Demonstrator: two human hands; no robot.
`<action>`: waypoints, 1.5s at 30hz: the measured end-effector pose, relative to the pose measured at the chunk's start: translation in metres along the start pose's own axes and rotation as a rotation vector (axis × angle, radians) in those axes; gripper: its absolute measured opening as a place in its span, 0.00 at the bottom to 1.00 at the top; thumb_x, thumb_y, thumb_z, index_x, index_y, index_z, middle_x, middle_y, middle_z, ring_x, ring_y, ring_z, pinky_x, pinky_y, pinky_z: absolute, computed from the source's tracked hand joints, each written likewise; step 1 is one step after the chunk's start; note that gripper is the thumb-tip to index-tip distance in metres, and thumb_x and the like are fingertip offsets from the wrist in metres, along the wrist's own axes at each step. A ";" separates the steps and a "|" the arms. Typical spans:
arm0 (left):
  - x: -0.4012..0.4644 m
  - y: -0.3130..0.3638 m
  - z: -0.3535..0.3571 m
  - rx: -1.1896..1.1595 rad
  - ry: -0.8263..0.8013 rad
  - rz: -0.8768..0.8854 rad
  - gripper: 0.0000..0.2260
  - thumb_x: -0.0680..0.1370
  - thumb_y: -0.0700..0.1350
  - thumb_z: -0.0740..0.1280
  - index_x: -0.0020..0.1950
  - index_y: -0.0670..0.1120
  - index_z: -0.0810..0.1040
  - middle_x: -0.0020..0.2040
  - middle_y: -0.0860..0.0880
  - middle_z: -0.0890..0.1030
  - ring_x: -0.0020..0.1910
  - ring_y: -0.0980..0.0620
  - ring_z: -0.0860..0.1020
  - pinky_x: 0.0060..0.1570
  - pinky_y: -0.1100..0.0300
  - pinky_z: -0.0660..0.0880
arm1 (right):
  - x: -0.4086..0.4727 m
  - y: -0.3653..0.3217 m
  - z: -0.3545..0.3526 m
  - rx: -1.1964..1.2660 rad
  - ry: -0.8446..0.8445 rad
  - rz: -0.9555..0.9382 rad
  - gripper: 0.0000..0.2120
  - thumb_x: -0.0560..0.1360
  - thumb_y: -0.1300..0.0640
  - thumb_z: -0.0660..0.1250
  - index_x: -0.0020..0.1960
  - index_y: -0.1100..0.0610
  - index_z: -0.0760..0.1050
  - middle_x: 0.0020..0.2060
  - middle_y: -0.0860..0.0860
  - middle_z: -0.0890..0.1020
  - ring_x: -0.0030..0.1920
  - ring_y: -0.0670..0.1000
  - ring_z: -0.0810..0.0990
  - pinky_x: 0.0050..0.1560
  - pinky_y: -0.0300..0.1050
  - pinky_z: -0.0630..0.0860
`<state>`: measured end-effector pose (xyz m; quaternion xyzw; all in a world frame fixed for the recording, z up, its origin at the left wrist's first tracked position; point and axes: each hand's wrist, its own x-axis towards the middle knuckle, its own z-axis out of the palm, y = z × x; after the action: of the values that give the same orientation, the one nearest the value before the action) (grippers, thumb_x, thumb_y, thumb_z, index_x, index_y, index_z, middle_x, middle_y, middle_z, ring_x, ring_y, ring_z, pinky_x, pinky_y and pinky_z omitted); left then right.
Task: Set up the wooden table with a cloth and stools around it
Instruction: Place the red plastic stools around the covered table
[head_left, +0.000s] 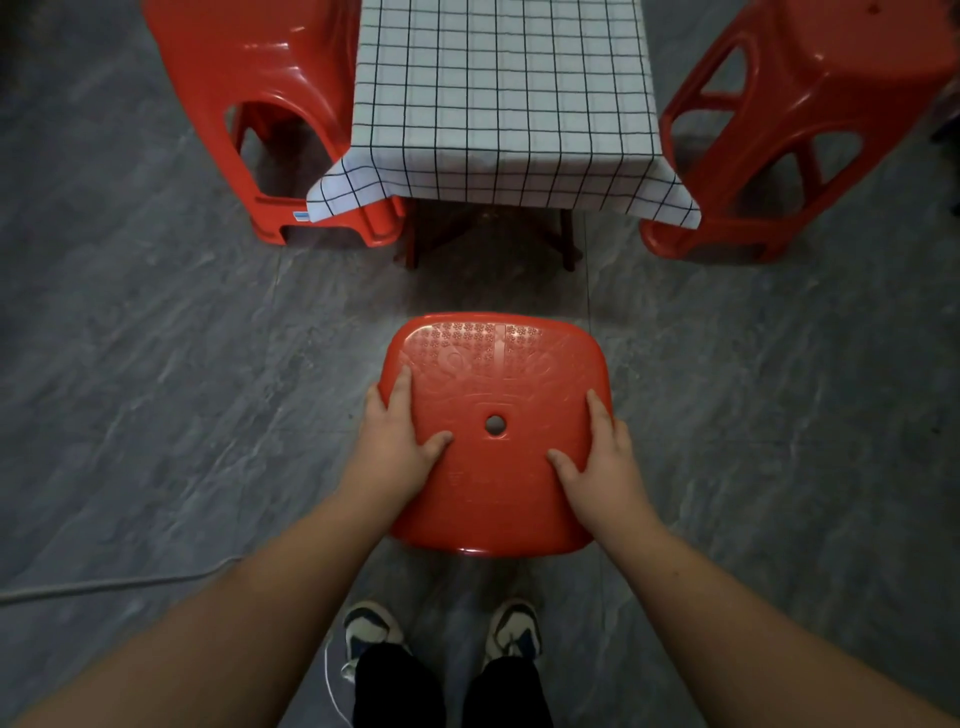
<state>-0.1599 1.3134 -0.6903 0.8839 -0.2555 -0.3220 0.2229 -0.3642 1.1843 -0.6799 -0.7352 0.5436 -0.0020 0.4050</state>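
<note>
Your left hand (395, 441) and right hand (597, 457) clasp the stool (493, 395) seat's edges, thumbs on top. Keep this grip level; advance toward 12 o'clock, stopping before the cloth (498, 104) on the table.

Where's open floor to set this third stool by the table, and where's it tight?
Bare grey floor lies between the held stool and the checked cloth edge, in front of the table legs. Wide bare floor also left and right of the hands. Crowded: the table's sides, where the left stool and right stool press against the cloth's corners.
</note>
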 end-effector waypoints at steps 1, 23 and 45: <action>0.002 0.002 -0.001 -0.001 -0.001 0.004 0.45 0.73 0.54 0.74 0.80 0.55 0.48 0.79 0.45 0.52 0.76 0.43 0.60 0.74 0.44 0.61 | 0.002 -0.001 -0.001 -0.004 -0.003 0.003 0.42 0.76 0.52 0.71 0.81 0.46 0.49 0.73 0.57 0.62 0.71 0.57 0.68 0.71 0.50 0.65; 0.015 0.002 -0.001 0.056 -0.058 -0.020 0.45 0.74 0.55 0.73 0.79 0.60 0.44 0.81 0.44 0.43 0.78 0.39 0.54 0.74 0.40 0.60 | 0.010 -0.002 0.001 -0.062 -0.029 0.045 0.42 0.77 0.48 0.69 0.80 0.42 0.45 0.77 0.56 0.54 0.74 0.59 0.65 0.72 0.55 0.64; -0.224 0.143 -0.258 0.378 0.193 0.370 0.32 0.76 0.57 0.57 0.76 0.42 0.65 0.73 0.38 0.70 0.72 0.37 0.67 0.73 0.43 0.63 | -0.210 -0.196 -0.222 -0.348 -0.013 -0.315 0.32 0.79 0.50 0.62 0.80 0.52 0.56 0.79 0.54 0.59 0.79 0.57 0.53 0.78 0.53 0.52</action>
<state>-0.1763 1.3960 -0.3300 0.8747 -0.4457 -0.1369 0.1325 -0.3927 1.2367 -0.3215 -0.8697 0.4117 0.0334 0.2703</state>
